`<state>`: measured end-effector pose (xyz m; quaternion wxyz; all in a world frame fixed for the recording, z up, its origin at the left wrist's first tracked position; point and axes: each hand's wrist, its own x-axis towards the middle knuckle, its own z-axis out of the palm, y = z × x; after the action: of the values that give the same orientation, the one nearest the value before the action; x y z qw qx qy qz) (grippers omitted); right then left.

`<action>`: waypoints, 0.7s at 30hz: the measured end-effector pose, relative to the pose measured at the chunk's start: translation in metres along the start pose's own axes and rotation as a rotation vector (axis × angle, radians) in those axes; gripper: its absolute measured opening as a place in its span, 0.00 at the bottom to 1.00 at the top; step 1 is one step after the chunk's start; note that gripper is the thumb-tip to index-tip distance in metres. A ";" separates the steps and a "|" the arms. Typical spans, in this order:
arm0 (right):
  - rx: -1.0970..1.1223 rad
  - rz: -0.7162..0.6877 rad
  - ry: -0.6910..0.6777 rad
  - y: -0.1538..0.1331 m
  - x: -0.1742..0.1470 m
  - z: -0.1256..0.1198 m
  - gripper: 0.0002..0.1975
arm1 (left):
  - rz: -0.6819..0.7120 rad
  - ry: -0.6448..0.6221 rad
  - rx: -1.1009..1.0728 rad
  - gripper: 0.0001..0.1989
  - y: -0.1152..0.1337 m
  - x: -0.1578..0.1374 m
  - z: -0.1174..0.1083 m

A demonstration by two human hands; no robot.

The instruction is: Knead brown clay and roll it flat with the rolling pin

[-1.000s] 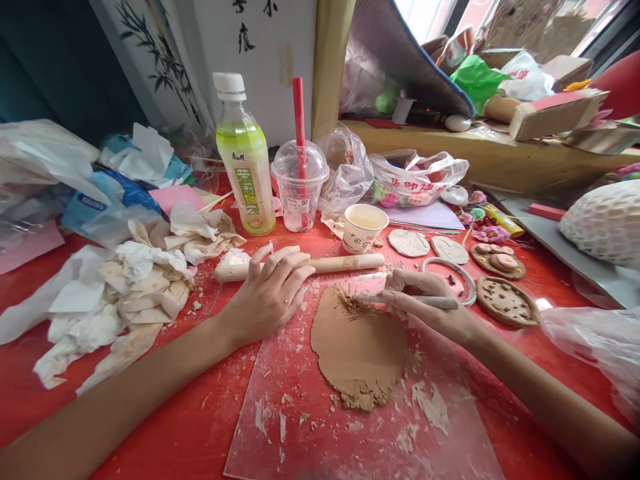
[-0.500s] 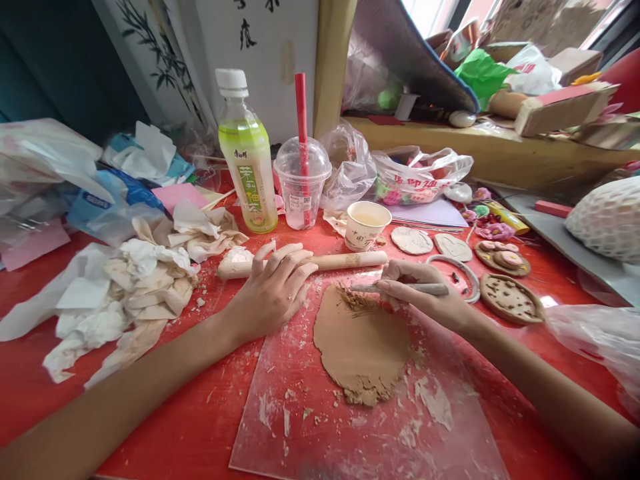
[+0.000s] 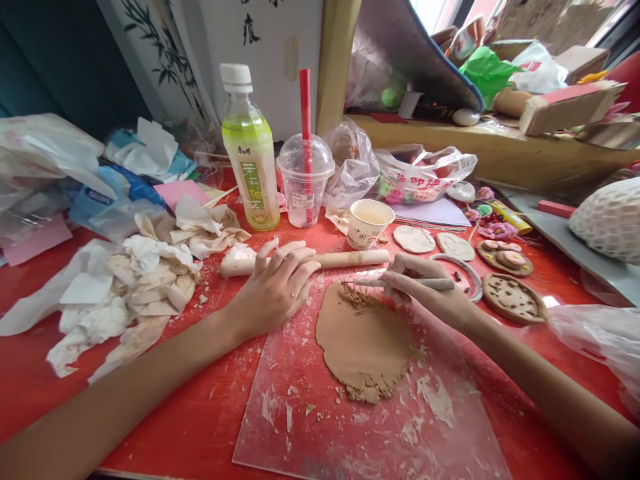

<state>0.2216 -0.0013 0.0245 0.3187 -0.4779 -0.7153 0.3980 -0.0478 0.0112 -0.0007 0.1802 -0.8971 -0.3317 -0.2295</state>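
Observation:
A flat, rounded slab of brown clay lies on a clear board, its upper edge scratched and rough, its lower edge ragged. In my right hand, a slim grey clay tool is pinched like a pen, its tip over the scratched upper edge. Whether the tip touches the clay I cannot tell. My left hand rests left of the slab with fingers spread and slightly bent, covering part of a wooden rolling pin.
Crumpled tissues pile up at left. Behind the pin stand a tea bottle, a domed plastic cup with a red straw, and a paper cup. At right lie clay discs, a ring and a plastic bag.
The tool in my right hand has shifted slightly to the right along the slab's upper edge. My left hand stays in place. The whole view has moved a little.

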 end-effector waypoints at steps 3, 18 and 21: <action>0.035 0.001 -0.092 0.000 -0.002 -0.002 0.16 | -0.003 -0.013 -0.004 0.17 0.000 0.000 -0.001; -0.086 -0.056 -0.005 -0.004 -0.005 0.006 0.18 | -0.004 -0.021 -0.002 0.17 0.000 0.000 -0.002; 0.020 -0.036 0.082 -0.004 -0.002 0.010 0.16 | -0.004 -0.021 -0.003 0.17 0.000 0.000 -0.001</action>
<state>0.2122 -0.0071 0.0225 0.3598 -0.4777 -0.7061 0.3792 -0.0481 0.0108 0.0006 0.1751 -0.8990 -0.3351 -0.2210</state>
